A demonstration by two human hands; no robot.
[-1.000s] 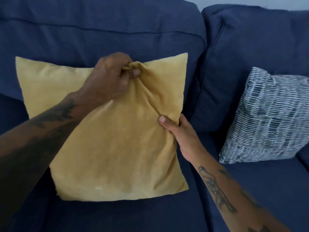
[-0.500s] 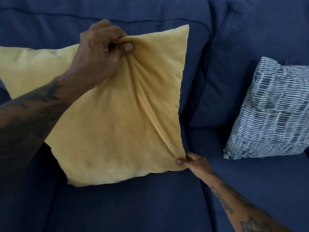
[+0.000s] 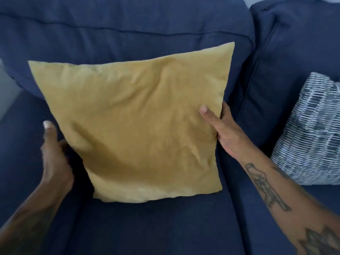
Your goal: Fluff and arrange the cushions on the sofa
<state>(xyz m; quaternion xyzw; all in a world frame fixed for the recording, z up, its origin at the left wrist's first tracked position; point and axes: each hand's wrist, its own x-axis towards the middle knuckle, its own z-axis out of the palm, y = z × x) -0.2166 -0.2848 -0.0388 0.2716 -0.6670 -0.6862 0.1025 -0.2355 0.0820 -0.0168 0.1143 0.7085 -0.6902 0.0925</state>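
A dark blue fabric sofa (image 3: 165, 24) is filling nearly the whole view, with a sliver of pale wall showing above its back cushions. A yellow cushion (image 3: 139, 126) is leaning tilted against the backrest on the left seat, and a blue-and-white patterned cushion (image 3: 309, 131) is sitting well apart on the right. The right hand (image 3: 223, 131) is gripping the yellow cushion's right edge, thumb in front and fingers behind, while the blurred left hand (image 3: 54, 153) is lying open at its lower left edge.

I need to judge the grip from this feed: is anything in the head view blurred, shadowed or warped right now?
Head view: the left hand is motion-blurred at the yellow cushion's left edge; the right hand on its right edge is sharper. The light is dim and bluish, with a soft shadow across the cushion's lower left. The wide lens bows the sofa seams.
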